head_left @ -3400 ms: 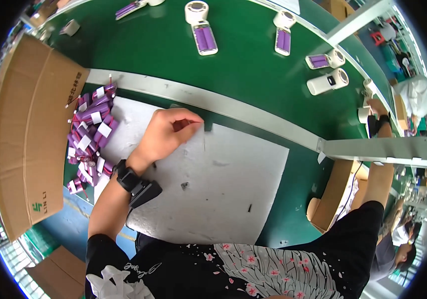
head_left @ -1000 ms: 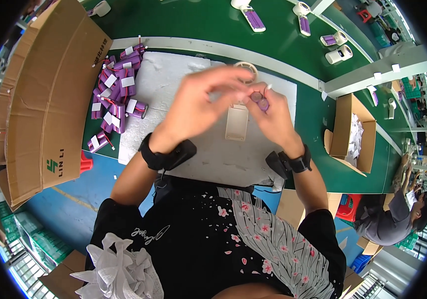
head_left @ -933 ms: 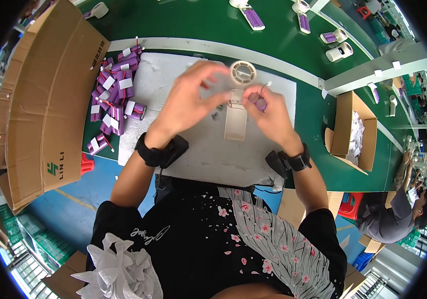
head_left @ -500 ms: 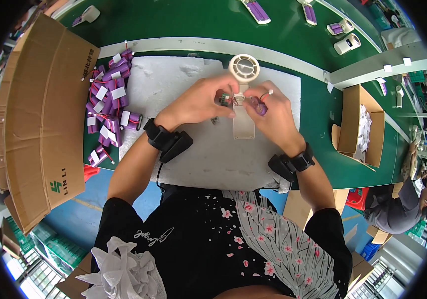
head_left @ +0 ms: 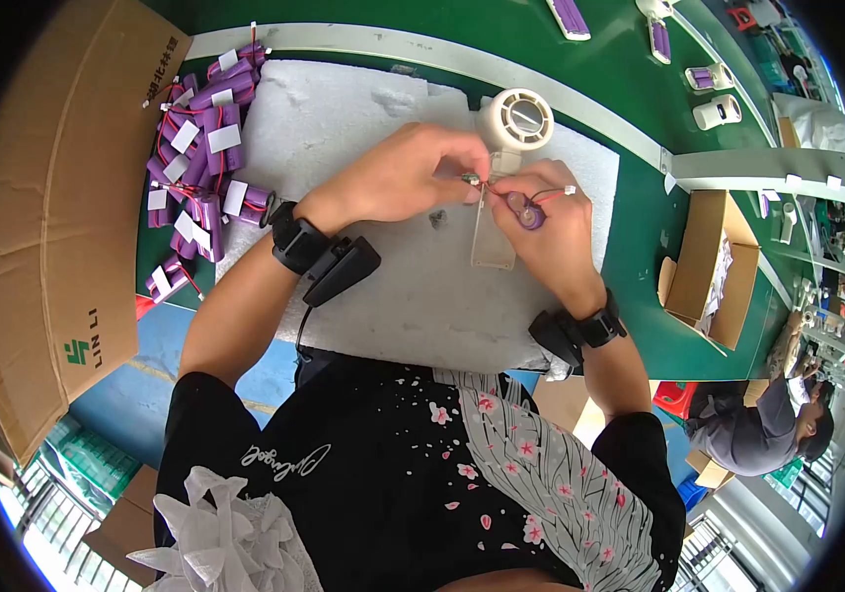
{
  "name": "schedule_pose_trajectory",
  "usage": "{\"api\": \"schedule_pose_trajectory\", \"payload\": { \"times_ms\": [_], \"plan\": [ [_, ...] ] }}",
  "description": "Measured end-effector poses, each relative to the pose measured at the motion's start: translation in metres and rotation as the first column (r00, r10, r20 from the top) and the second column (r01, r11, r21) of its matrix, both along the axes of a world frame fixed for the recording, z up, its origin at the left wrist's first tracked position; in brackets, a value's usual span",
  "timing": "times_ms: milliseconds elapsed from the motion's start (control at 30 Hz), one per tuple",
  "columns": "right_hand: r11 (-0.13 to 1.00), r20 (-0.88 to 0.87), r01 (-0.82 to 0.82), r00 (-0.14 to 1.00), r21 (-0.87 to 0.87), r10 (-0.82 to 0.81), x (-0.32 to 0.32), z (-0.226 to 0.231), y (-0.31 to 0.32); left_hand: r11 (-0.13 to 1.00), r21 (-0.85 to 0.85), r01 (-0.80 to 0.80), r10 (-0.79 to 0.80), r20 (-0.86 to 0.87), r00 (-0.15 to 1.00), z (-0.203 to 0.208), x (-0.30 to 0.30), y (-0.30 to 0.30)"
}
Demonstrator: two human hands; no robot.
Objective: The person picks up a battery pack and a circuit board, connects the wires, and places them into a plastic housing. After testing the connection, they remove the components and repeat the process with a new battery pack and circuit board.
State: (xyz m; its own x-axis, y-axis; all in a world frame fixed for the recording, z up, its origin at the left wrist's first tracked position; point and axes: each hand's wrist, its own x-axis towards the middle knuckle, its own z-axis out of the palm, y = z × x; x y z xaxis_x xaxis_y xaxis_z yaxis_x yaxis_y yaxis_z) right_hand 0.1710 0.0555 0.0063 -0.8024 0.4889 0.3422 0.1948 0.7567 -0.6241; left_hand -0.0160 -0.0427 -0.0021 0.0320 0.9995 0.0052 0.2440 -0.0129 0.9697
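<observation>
A cream handheld fan casing lies on a white foam sheet (head_left: 363,286), its round fan head (head_left: 524,118) away from me and its open handle (head_left: 493,245) toward me. My left hand (head_left: 393,176) pinches a small green circuit board (head_left: 471,180) just left of the handle's upper end. Thin red wires run from the board toward my right hand (head_left: 556,222). That hand is closed round a purple battery pack (head_left: 525,211), seen end-on, beside the handle. A white plug (head_left: 570,189) on red and black leads sticks out over its fingers.
Purple battery packs (head_left: 207,148) with white labels are heaped left of the foam, beside a tall cardboard box (head_left: 57,217). At right stands a small open carton (head_left: 684,281) of white slips. More fan casings (head_left: 717,111) lie beyond a pale rail (head_left: 422,61). A co-worker (head_left: 753,429) sits far right.
My view has shifted and tilted. Both hands stay by the handle; the circuit board and the wires now sit between my fingertips at the handle's left edge, and the fan head has turned slightly.
</observation>
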Motion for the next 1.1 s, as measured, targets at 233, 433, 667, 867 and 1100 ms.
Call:
{"api": "schedule_pose_trajectory", "payload": {
  "times_ms": [233,433,667,867,1100],
  "plan": [
    [0.998,0.039,-0.015,0.999,0.055,0.013,-0.001,-0.001,-0.002,1.000,-0.015,0.010,-0.010,0.003,1.000,0.006,0.002,0.001],
    [0.996,0.055,0.006,0.998,0.085,-0.011,-0.001,0.002,-0.005,0.997,-0.075,0.026,-0.033,-0.106,0.994,0.012,0.002,-0.002],
    [0.996,0.055,0.003,0.998,0.085,-0.008,-0.002,0.003,-0.006,0.952,0.305,0.008,0.075,-0.258,0.963,-0.003,-0.003,-0.002],
    [0.996,0.058,0.004,0.998,0.084,-0.009,-0.002,0.003,-0.006,0.987,0.160,0.030,0.014,-0.269,0.963,0.005,0.000,-0.006],
    [0.996,0.046,-0.004,0.999,0.084,0.000,-0.003,0.002,-0.004,0.982,0.153,-0.113,0.133,-0.126,0.983,0.005,0.016,-0.003]
  ]
}}
